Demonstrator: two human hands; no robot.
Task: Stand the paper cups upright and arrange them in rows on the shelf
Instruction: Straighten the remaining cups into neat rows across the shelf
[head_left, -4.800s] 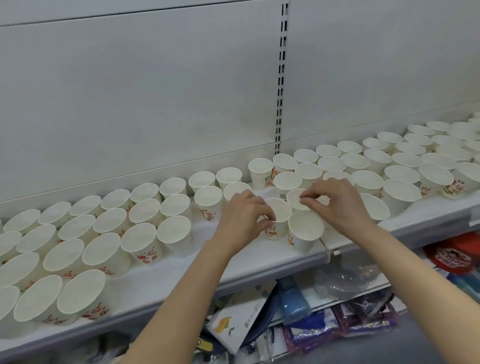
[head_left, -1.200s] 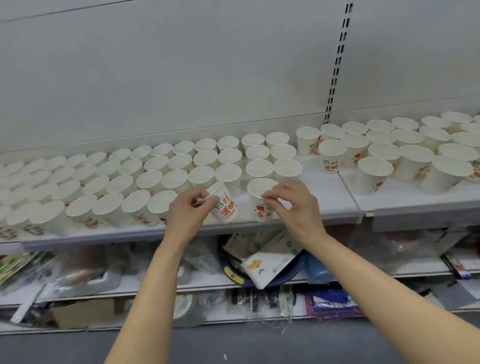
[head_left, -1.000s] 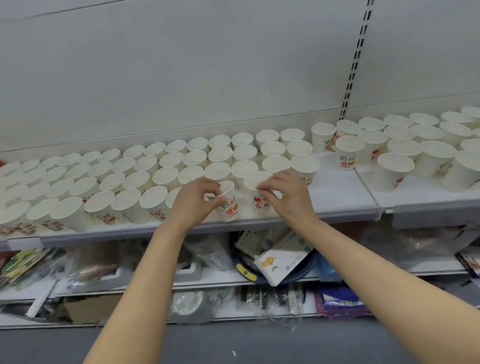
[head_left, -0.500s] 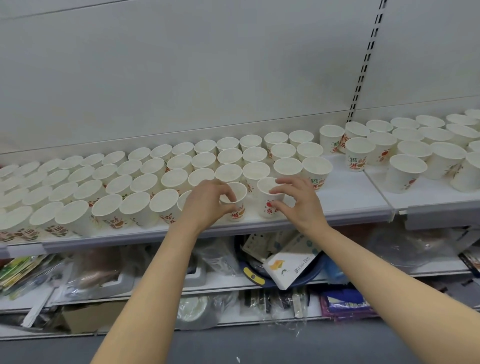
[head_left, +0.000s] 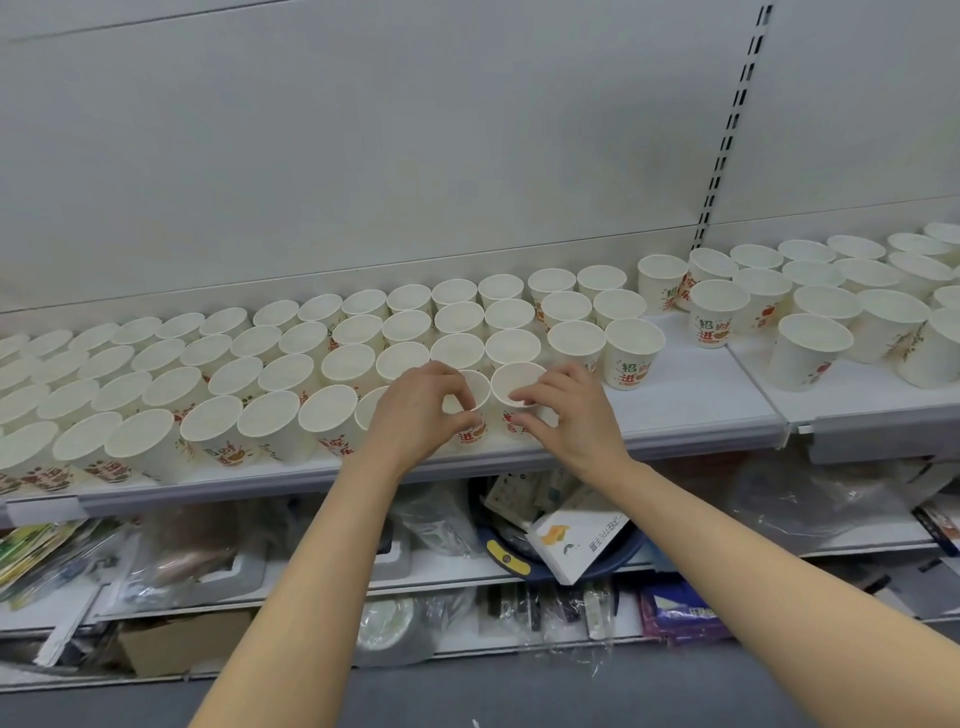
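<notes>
Smooth white paper cups (head_left: 332, 358) with red print stand upright in tight rows on the flat white metal shelf (head_left: 691, 395). At the shelf's front edge, the left hand (head_left: 421, 410) curls its fingers around one cup (head_left: 474, 400), and the right hand (head_left: 569, 410) pinches the neighbouring cup (head_left: 517, 387) at its rim.

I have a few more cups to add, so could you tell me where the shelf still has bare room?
The white metal shelf is bare right of the printed white paper cup ending the third row, up to the looser cups beyond the seam. Left of both hands, the rows are packed rim to rim.
</notes>
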